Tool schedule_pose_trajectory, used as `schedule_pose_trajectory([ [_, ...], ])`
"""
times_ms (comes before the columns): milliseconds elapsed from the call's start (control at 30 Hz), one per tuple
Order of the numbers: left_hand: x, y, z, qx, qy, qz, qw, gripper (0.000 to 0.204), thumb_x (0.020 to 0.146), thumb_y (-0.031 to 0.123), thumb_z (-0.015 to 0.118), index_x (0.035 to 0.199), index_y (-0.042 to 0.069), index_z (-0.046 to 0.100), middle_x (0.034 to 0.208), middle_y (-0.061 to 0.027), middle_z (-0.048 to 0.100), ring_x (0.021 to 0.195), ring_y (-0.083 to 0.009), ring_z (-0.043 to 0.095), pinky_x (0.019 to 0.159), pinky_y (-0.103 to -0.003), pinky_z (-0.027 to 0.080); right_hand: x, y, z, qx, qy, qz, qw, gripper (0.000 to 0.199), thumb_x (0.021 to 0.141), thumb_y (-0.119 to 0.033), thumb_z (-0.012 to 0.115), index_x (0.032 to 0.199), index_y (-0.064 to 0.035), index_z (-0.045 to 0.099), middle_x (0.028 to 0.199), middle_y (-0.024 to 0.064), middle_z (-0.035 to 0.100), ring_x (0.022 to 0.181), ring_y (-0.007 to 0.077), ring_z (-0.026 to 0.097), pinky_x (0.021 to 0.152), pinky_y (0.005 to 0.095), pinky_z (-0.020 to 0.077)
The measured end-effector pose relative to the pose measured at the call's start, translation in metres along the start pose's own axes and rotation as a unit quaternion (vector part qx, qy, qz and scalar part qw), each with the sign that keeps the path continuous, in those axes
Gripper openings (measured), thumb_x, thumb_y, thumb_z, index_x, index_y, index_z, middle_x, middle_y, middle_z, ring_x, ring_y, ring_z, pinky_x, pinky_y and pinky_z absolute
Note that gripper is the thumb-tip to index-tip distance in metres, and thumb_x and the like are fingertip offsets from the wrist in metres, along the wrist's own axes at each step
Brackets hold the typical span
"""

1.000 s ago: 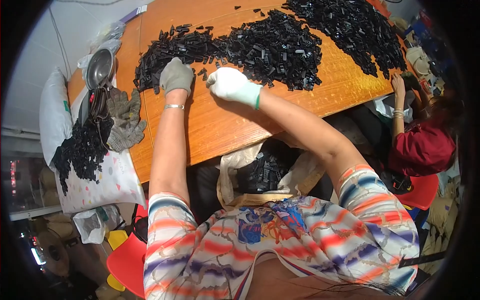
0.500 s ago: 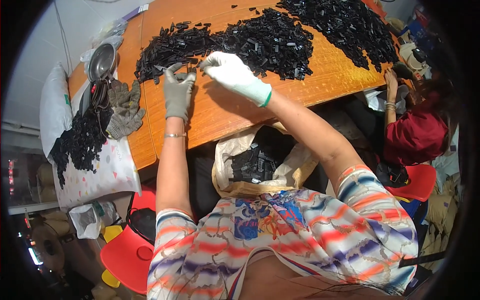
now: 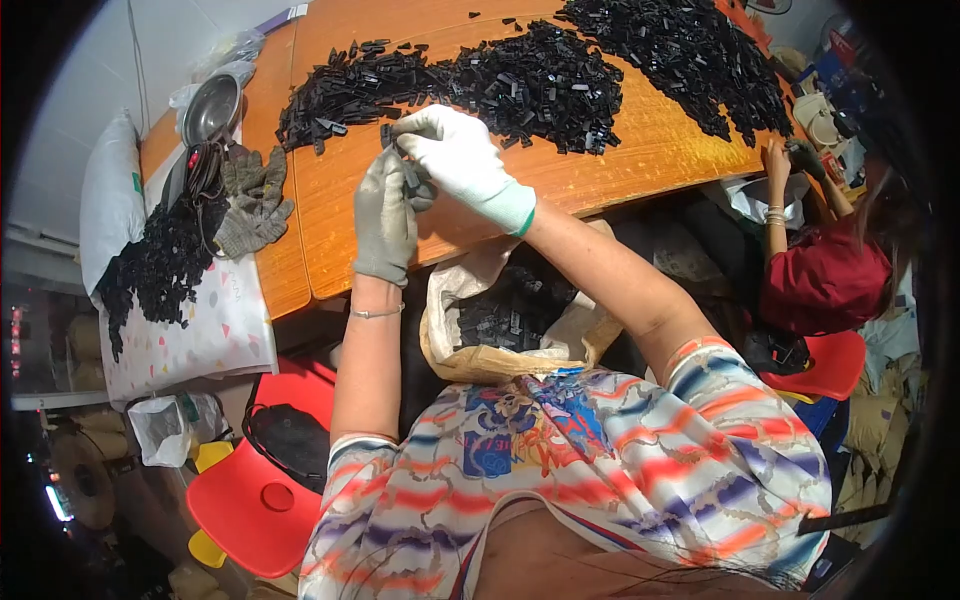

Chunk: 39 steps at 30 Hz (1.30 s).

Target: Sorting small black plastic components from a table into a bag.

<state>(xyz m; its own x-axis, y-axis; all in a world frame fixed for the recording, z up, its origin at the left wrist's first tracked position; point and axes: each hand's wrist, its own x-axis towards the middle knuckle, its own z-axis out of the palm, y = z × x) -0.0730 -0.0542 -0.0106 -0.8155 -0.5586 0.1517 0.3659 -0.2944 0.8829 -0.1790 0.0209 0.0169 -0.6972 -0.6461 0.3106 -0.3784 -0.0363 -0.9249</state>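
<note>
My left hand [image 3: 386, 215], in a grey glove, is closed around small black plastic pieces [image 3: 411, 178] that show between its fingers. My right hand [image 3: 458, 160], in a white glove with a green cuff edge, meets it above the table's near side. Its thumb and fingers pinch at a small black plastic piece [image 3: 388, 134] by the left fingertips. Just beyond both hands lies a long heap of similar black pieces [image 3: 540, 85] on the orange wooden table [image 3: 660, 130]. Below, against my lap, an open sack [image 3: 440, 325] holds more black pieces [image 3: 505, 318].
Another heap [image 3: 690, 60] spreads across the far right. At left are a metal bowl [image 3: 212, 108], grey knitted gloves [image 3: 255, 200], a white sack [image 3: 112, 200] and black scraps [image 3: 165, 265]. A co-worker in a dark red top [image 3: 830, 270] sits at right. Red chairs [image 3: 250, 505] flank me.
My left hand has moved right and slightly nearer, and its fingers have closed around black pieces. My right hand has come together with it; the two hands now nearly touch.
</note>
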Motion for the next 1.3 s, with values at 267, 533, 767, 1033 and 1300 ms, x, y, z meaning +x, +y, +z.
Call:
schedule_pose_trajectory([
  [267, 0.0, 0.002, 0.007, -0.051, 0.066, -0.038, 0.996, 0.02, 0.098, 0.02, 0.052, 0.106, 0.003, 0.055, 0.081, -0.0006, 0.056, 0.061, -0.0039, 0.046, 0.052, -0.016, 0.038, -0.004, -0.006, -0.005, 0.092, 0.007, 0.008, 0.996, 0.023, 0.088, -0.006, 0.06, 0.11, 0.0021, 0.062, 0.092, 0.0069, 0.068, 0.071, 0.0075, 0.062, 0.064, 0.0216, 0.0514],
  [533, -0.002, 0.006, 0.011, 0.025, 0.081, -0.012, 0.996, 0.02, 0.097, 0.021, 0.053, 0.105, 0.003, 0.054, 0.079, -0.0012, 0.056, 0.057, -0.0034, 0.045, 0.049, -0.017, 0.036, -0.004, -0.007, 0.0, 0.094, 0.012, 0.016, 0.995, 0.023, 0.088, -0.006, 0.061, 0.11, 0.0018, 0.063, 0.09, 0.007, 0.068, 0.068, 0.0072, 0.061, 0.061, 0.0213, 0.0512],
  [767, -0.004, 0.008, 0.011, 0.103, 0.097, -0.004, 0.99, 0.017, 0.097, 0.017, 0.053, 0.105, 0.002, 0.053, 0.078, -0.0014, 0.057, 0.054, -0.0023, 0.044, 0.045, -0.016, 0.034, -0.004, -0.004, -0.001, 0.095, -0.02, 0.048, 0.994, 0.022, 0.088, -0.006, 0.062, 0.109, 0.0025, 0.063, 0.09, 0.0069, 0.068, 0.069, 0.0075, 0.062, 0.06, 0.0222, 0.0521],
  [1033, -0.01, 0.002, 0.012, 0.121, 0.129, 0.014, 0.984, 0.017, 0.098, 0.016, 0.05, 0.104, 0.001, 0.053, 0.076, 0.0004, 0.052, 0.061, -0.0028, 0.044, 0.051, -0.018, 0.036, -0.011, -0.012, -0.006, -0.2, -0.061, -0.098, 0.973, 0.022, 0.087, -0.023, 0.059, 0.102, -0.0068, 0.064, 0.091, 0.0149, 0.067, 0.083, 0.0303, 0.067, 0.072, 0.0378, 0.0529],
  [1300, 0.002, -0.008, 0.015, 0.228, 0.182, 0.062, 0.954, 0.02, 0.097, 0.013, 0.043, 0.095, -0.003, 0.055, 0.075, 0.002, 0.05, 0.064, -0.0044, 0.042, 0.056, -0.021, 0.037, 0.004, -0.007, -0.007, -0.371, -0.143, -0.272, 0.877, 0.012, 0.081, -0.015, 0.055, 0.084, -0.0039, 0.055, 0.076, 0.0167, 0.061, 0.072, 0.0343, 0.064, 0.061, 0.0412, 0.0509],
])
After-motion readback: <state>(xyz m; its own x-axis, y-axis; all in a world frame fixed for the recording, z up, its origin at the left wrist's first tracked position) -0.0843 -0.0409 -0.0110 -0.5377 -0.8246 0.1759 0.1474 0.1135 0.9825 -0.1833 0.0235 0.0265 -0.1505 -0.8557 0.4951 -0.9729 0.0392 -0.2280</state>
